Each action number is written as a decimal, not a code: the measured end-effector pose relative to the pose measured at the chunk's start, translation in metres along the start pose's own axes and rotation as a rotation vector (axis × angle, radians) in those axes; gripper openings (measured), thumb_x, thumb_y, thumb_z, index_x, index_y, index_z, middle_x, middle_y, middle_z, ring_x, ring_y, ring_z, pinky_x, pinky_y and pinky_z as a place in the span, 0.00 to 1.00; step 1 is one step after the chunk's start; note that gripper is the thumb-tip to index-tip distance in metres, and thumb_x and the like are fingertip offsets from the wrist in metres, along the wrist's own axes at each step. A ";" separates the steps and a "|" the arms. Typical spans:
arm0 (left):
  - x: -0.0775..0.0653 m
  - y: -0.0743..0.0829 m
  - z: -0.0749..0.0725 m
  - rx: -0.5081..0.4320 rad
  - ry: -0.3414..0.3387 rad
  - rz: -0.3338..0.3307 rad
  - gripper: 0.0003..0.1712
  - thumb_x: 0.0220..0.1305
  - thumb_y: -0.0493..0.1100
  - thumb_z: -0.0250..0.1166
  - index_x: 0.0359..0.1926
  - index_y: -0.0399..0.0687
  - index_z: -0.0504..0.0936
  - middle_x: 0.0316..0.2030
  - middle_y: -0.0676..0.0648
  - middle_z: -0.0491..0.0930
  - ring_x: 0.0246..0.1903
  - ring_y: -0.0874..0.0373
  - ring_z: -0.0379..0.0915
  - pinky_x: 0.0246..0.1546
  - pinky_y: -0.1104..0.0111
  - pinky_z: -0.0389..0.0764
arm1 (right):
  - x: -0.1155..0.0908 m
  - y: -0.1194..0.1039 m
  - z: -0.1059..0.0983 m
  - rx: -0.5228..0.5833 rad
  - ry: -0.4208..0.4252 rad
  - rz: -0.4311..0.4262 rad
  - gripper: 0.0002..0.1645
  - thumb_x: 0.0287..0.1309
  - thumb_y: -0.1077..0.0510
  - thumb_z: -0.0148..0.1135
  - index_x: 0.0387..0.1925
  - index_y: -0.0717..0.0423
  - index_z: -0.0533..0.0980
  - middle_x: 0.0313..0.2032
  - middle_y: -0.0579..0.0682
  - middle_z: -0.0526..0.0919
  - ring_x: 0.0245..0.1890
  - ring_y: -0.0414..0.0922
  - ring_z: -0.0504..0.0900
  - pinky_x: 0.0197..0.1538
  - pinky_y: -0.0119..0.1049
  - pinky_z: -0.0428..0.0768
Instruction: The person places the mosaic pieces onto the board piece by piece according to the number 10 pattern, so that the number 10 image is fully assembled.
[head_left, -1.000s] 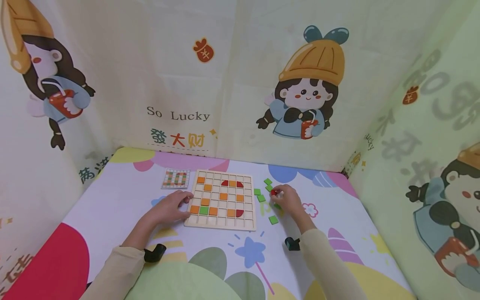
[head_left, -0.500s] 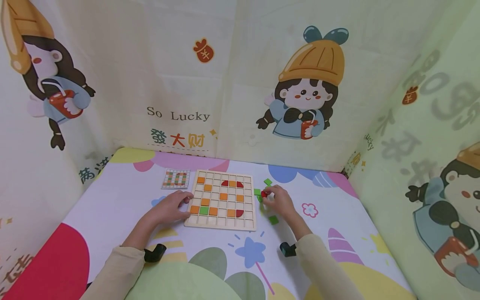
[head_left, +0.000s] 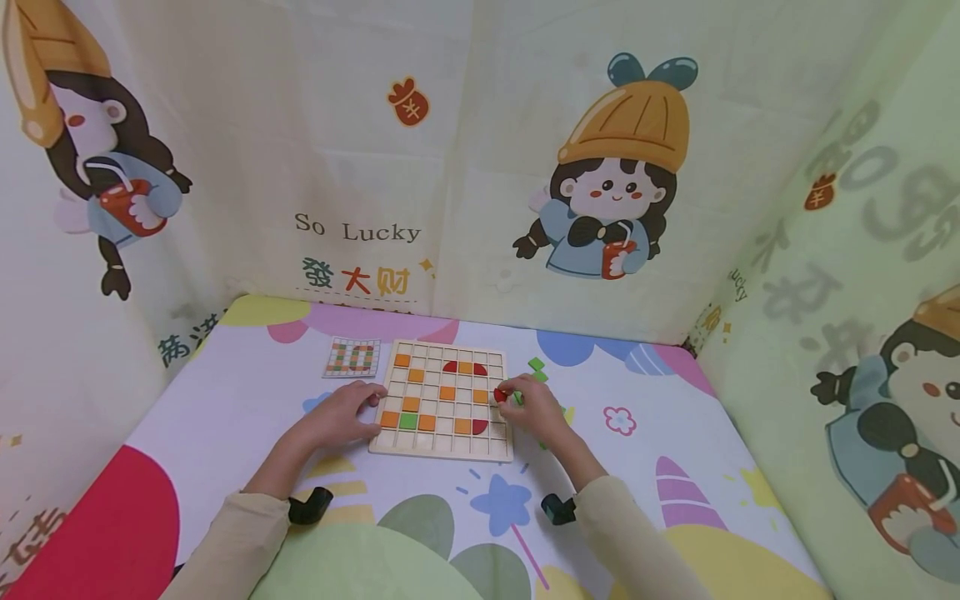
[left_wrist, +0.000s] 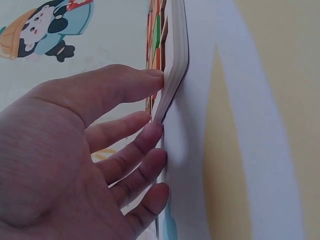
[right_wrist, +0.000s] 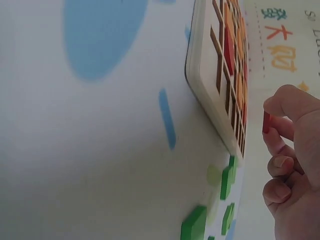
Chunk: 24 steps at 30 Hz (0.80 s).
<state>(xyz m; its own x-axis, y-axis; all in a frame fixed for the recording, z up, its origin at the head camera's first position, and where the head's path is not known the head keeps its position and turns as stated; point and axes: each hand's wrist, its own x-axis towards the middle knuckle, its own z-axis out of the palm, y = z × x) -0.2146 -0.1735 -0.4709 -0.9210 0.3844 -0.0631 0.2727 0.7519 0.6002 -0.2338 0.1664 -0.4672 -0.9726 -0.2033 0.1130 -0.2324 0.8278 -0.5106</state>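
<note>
A square wooden grid board (head_left: 450,447) lies on the table, with orange squares, a green square (head_left: 408,421) and red rounded tiles (head_left: 480,427) in some of its cells. My left hand (head_left: 341,417) rests against the board's left edge. In the left wrist view its thumb (left_wrist: 135,82) touches the rim and the other fingers are loosely bent along it. Over the board's right edge, my right hand (head_left: 542,412) pinches a red rounded tile (right_wrist: 266,122) between thumb and fingertips. Its remaining fingers are curled in toward the palm.
Several loose green square tiles (head_left: 536,364) lie right of the board, some partly behind the right hand. A small printed card (head_left: 351,358) with a coloured grid pattern lies beyond the left hand. Printed cloth walls (head_left: 480,167) surround the table.
My right hand has carried the red tile leftward from among the green tiles to the board's right edge. The left hand has stayed at the board's left edge.
</note>
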 end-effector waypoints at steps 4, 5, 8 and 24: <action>0.000 -0.001 0.000 0.005 0.003 -0.001 0.32 0.52 0.43 0.70 0.59 0.43 0.73 0.43 0.49 0.73 0.42 0.55 0.66 0.47 0.59 0.71 | 0.000 -0.009 0.004 -0.001 -0.024 -0.022 0.17 0.53 0.56 0.66 0.47 0.51 0.82 0.43 0.47 0.81 0.42 0.44 0.76 0.47 0.38 0.80; 0.000 -0.001 0.001 0.005 0.005 -0.001 0.32 0.52 0.43 0.70 0.59 0.44 0.74 0.43 0.49 0.73 0.42 0.55 0.66 0.47 0.59 0.71 | -0.001 -0.011 0.005 -0.003 -0.028 -0.028 0.17 0.53 0.55 0.66 0.47 0.51 0.82 0.43 0.46 0.81 0.41 0.43 0.76 0.47 0.38 0.81; 0.000 -0.001 0.001 0.012 0.012 0.010 0.32 0.52 0.43 0.71 0.59 0.43 0.74 0.42 0.48 0.72 0.42 0.54 0.66 0.47 0.58 0.71 | -0.001 -0.016 0.008 0.005 -0.037 -0.043 0.17 0.55 0.55 0.66 0.47 0.51 0.82 0.42 0.46 0.81 0.41 0.43 0.76 0.46 0.37 0.80; 0.000 -0.002 0.001 0.045 0.021 0.019 0.32 0.52 0.43 0.71 0.59 0.44 0.74 0.48 0.46 0.74 0.50 0.49 0.67 0.54 0.52 0.71 | -0.005 -0.033 0.023 -0.003 -0.083 -0.121 0.16 0.55 0.52 0.67 0.46 0.49 0.82 0.44 0.45 0.82 0.42 0.41 0.76 0.45 0.34 0.79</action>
<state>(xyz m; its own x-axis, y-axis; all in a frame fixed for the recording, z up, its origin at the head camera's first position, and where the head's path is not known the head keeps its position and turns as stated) -0.2150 -0.1747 -0.4730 -0.9210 0.3879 -0.0353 0.3019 0.7683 0.5644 -0.2210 0.1275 -0.4706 -0.9334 -0.3437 0.1027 -0.3477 0.7963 -0.4950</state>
